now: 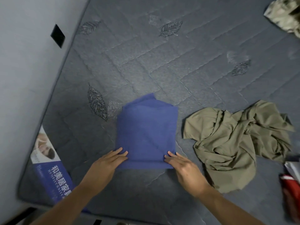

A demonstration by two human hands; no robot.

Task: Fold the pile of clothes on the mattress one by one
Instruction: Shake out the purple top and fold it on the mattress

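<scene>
Both hands, left (108, 163) and right (181, 166), press flat, straight fingers on blue cloth (146, 132).

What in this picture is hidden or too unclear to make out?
- Head view: the near corners of the folded blue cloth lie under the left hand and right hand.
- The pale patterned garment is cut off by the top right edge.
- The red and silver item is cut off by the right edge; blurred, unidentifiable.
- The crumpled olive garment hides its own shape.
</scene>
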